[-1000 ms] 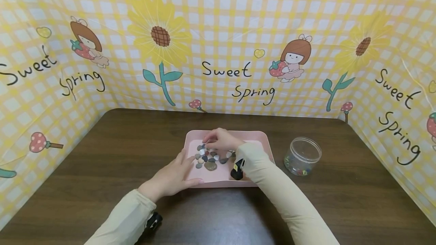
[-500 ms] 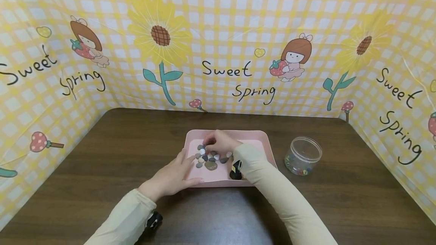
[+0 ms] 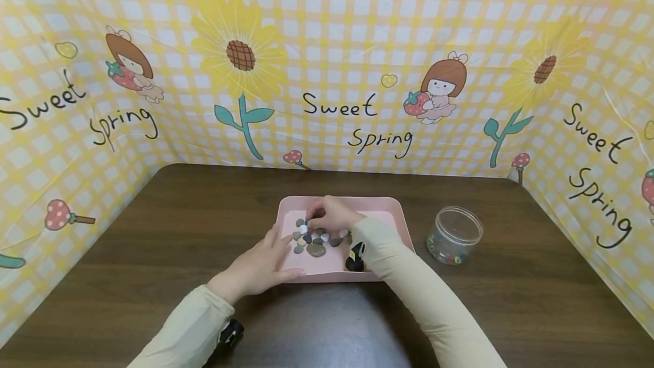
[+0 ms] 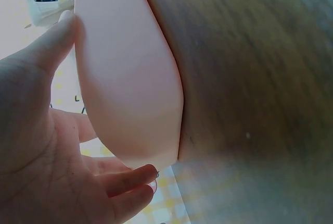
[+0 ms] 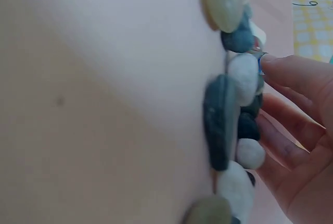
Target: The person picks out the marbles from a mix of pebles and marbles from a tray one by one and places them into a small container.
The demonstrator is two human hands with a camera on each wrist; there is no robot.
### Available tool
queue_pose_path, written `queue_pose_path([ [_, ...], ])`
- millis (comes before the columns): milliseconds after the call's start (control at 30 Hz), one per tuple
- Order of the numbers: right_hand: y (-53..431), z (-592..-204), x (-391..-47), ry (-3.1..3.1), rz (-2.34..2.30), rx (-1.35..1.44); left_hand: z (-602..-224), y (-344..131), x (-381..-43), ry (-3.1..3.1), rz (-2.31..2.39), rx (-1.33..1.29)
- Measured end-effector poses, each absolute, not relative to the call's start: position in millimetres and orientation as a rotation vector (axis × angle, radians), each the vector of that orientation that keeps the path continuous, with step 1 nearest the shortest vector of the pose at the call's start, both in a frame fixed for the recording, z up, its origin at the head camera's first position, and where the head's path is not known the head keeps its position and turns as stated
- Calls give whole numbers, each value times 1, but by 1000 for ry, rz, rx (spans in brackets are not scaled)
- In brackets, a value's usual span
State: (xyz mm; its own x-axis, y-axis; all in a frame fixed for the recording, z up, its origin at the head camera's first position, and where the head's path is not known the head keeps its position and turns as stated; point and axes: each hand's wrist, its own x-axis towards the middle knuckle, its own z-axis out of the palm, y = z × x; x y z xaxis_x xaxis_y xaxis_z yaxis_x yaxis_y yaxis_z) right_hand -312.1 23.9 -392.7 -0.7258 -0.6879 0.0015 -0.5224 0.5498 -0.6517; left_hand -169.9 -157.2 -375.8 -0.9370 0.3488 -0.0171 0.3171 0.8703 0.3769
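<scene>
A shallow pink tray (image 3: 393, 204) holds a cluster of smooth pebbles (image 3: 316, 250) in grey, white, tan and dark tones. My left hand (image 3: 255, 263) rests at its near left corner, fingers spread along the left side and thumb at the front rim. The left wrist view shows that thumb (image 4: 65, 26) against the rim. Over the back of the cluster, my right hand (image 3: 334, 213) reaches down with bent fingers. In the right wrist view its thumb tip (image 5: 270, 65) meets something small with a blue edge; pebbles hide the other fingertips, so a pinch is uncertain.
Right of the tray stands a clear lidless jar (image 3: 453, 234) with small colourful pieces at its bottom. The dark wooden table (image 3: 204, 209) is enclosed by a yellow checked cloth (image 3: 327, 61) at the back and sides. Black wrist cameras sit on both sleeves.
My right hand shifts only slightly over the back of the pebbles, its fingers drawing in a little. The left hand, tray and jar stay where they were.
</scene>
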Motion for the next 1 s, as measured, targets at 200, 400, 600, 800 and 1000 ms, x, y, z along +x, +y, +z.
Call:
queue_pose_path([
  [200, 31, -384, -313, 2568, -954, -974, -375, -157, -170, 2953, 567, 510],
  [400, 41, -378, -316, 2594, -955, -1009, -376, -157, -170, 2947, 570, 509],
  [600, 51, -373, -314, 2563, -1055, -995, -376, -157, -170, 2939, 576, 497],
  [800, 59, -363, -311, 2520, -1146, -965, -376, -157, -170, 2940, 574, 498],
  [1000, 71, -355, -307, 2513, -1176, -990, -376, -157, -170, 2948, 567, 499],
])
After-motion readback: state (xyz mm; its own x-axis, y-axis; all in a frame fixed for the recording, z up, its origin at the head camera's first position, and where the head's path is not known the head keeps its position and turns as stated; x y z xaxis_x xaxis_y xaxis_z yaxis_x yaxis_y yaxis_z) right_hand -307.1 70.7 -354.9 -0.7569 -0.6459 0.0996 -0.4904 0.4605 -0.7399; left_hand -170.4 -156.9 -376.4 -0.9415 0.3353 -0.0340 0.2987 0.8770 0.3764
